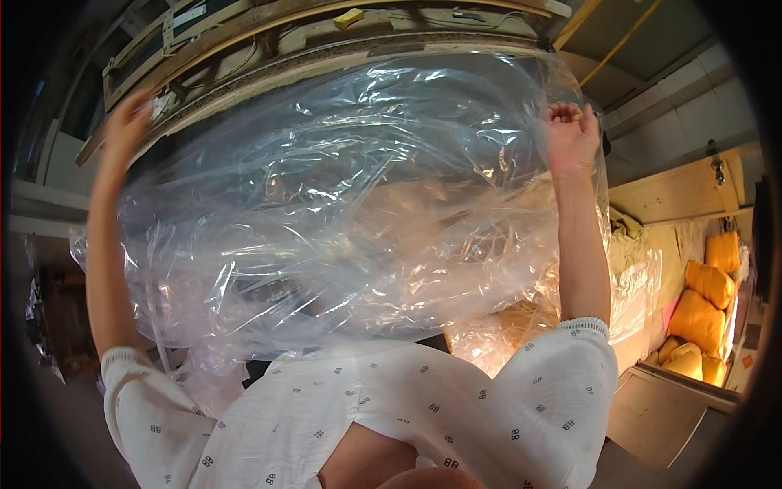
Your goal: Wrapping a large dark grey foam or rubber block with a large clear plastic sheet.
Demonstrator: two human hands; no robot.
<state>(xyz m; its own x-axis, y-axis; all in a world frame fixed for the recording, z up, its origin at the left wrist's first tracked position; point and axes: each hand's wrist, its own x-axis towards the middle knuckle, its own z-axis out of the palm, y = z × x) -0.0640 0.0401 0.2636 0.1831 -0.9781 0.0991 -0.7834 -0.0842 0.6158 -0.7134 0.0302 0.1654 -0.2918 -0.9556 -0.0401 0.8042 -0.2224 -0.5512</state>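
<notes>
A large clear plastic sheet (326, 196), crumpled and shiny, spreads across the work surface between my arms. My right hand (573, 140) is at the sheet's far right side, its fingers curled closed on the plastic. Over by the far left corner, my left hand (129, 122) is raised near the wooden frame. Motion smears its fingers, so its grip on the sheet cannot be made out. Beneath the sheet, dark and tan areas show through, but their shapes are unclear.
Along the far edge runs a wooden frame (220, 45) with a small yellow block (349, 19) and thin cords on it. To the right are a wooden board (680, 191) and several stacked orange-yellow bundles (699, 318). A pale panel (656, 416) is at the lower right.
</notes>
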